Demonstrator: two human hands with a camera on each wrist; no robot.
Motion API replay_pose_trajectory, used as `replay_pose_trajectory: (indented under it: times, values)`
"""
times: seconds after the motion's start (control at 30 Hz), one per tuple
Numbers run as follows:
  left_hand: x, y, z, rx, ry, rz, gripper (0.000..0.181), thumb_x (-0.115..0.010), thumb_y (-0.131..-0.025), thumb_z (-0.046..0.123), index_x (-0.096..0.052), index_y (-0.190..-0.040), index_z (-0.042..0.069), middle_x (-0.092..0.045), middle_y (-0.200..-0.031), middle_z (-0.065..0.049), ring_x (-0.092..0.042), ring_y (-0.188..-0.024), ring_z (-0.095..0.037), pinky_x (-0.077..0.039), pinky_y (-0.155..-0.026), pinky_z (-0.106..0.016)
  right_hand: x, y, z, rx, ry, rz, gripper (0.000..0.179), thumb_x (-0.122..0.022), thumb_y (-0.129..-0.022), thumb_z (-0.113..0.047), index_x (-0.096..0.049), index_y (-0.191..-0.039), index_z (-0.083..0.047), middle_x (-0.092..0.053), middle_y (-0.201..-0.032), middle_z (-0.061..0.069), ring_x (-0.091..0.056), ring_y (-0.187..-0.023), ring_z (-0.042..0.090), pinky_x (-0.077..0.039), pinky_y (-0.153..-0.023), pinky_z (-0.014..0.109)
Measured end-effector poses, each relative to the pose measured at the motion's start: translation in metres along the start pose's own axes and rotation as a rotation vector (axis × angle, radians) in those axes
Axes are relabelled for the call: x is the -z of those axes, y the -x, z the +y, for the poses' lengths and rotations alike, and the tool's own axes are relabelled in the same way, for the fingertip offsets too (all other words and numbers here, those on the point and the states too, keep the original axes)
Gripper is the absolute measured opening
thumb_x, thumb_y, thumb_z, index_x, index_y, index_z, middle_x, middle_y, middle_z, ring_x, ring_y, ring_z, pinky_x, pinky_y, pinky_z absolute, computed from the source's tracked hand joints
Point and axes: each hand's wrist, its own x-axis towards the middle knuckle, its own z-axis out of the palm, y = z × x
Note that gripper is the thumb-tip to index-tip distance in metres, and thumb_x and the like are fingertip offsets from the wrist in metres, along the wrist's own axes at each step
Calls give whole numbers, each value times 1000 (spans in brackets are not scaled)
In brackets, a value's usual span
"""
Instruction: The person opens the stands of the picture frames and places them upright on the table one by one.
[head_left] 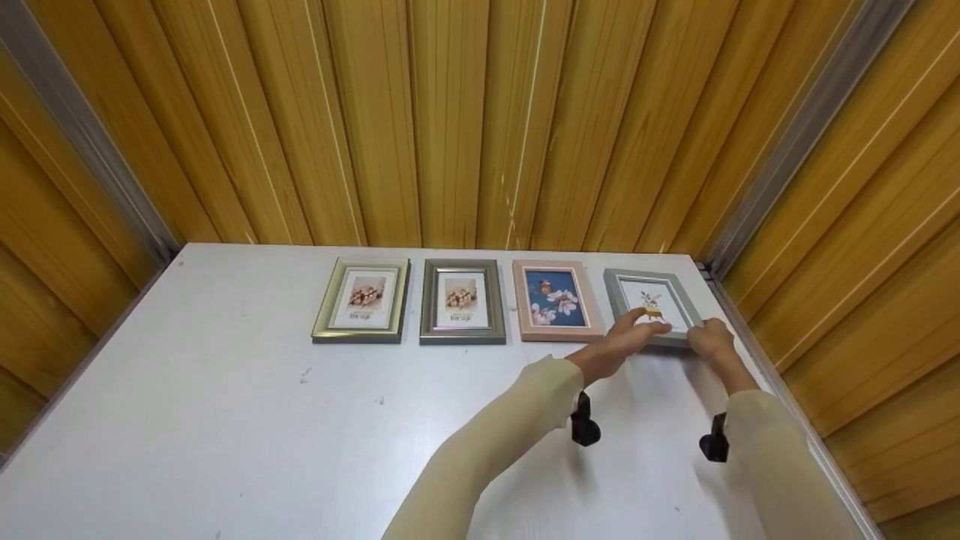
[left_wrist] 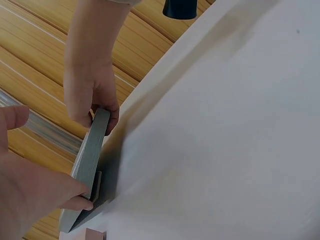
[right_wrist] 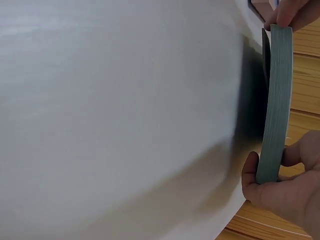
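A grey-green picture frame with a drawing of a potted plant sits at the right end of a row, its near edge lifted off the white table. My left hand holds its near edge toward the left corner. At the near right corner, my right hand grips the frame, thumb and fingers on opposite faces in the right wrist view. That view shows the side of the grey-green frame between both hands. Seen from the left wrist, a flap stands out from its back.
Left of it lie a pink frame with a blossom picture, a dark grey-brown frame and a gold frame. The white table meets yellow wood-look panel walls at the back and right.
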Motion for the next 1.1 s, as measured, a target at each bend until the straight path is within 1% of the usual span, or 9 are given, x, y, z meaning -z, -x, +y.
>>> replay_pose_trajectory:
  times: [0.17, 0.27, 0.37, 0.43, 0.57, 0.7, 0.87, 1.0, 1.1]
  values:
    - [3, 4, 5, -11, 44, 58, 63, -69, -92, 26, -50, -149, 8, -55, -149, -11, -53, -137, -25, -43, -116, -39, -2, 2, -4, -53, -205, -76, 56, -28, -93, -8, -27, -137, 26, -41, -109, 24, -43, -104, 36, -43, -91, 43]
    - [8, 7, 6, -6, 65, 94, 59, -68, -92, 27, -53, -146, 10, -56, -147, -9, -55, -135, -25, -44, -115, -40, -8, 0, -6, -33, -249, -37, 58, -27, -93, -9, -28, -139, 25, -46, -112, 29, -46, -103, 34, -44, -88, 37]
    - [15, 11, 8, 0, 90, 144, 55, -68, -93, 26, -55, -145, 11, -56, -147, -9, -56, -133, -25, -44, -115, -42, -12, 4, -18, -48, -263, 0, 62, -24, -94, -10, -24, -147, 23, -43, -136, 38, -45, -121, 40, -43, -105, 43]
    - [21, 12, 12, -15, 113, 197, 53, -68, -93, 25, -56, -143, 12, -56, -146, -10, -56, -132, -26, -44, -114, -43, -12, 11, -32, -83, -283, 9, 64, -20, -96, -10, -15, -153, 18, -29, -155, 39, -34, -140, 44, -31, -120, 50]
    - [33, 12, 23, -34, 212, 292, 54, -68, -92, 23, -53, -143, 14, -54, -148, -11, -55, -134, -29, -45, -113, -51, -9, 15, -57, -82, -371, 22, 63, -15, -99, -10, -9, -157, 14, -18, -164, 34, -21, -153, 44, -20, -127, 52]
    - [52, 9, 30, -49, 282, 365, 63, -65, -92, 25, -45, -151, 12, -48, -155, -13, -48, -141, -33, -42, -115, -56, -14, 15, -86, -44, -467, 23, 62, -14, -100, -9, -9, -159, 10, -17, -166, 29, -19, -155, 40, -18, -129, 48]
    - [86, 5, 32, -68, 241, 462, 67, -62, -92, 27, -44, -152, 3, -52, -151, -17, -51, -139, -32, -42, -117, -45, -34, 18, -124, -2, -485, -5, 63, -15, -99, -8, -11, -161, 5, -18, -168, 24, -17, -157, 37, -18, -129, 46]
    - [116, 7, 32, -54, 246, 460, 58, -57, -97, 29, -49, -150, 4, -63, -137, -17, -62, -122, -30, -51, -107, -47, -52, 21, -144, 53, -480, -44, 63, -15, -100, -9, -9, -161, 5, -18, -168, 24, -17, -158, 37, -18, -129, 47]
    - [140, 9, 29, -64, 194, 461, 53, -54, -100, 26, -51, -148, 4, -63, -138, -16, -62, -123, -29, -51, -107, -44, -64, 23, -156, 92, -498, -78, 63, -16, -100, -8, -9, -161, 4, -20, -167, 25, -19, -157, 36, -18, -130, 46]
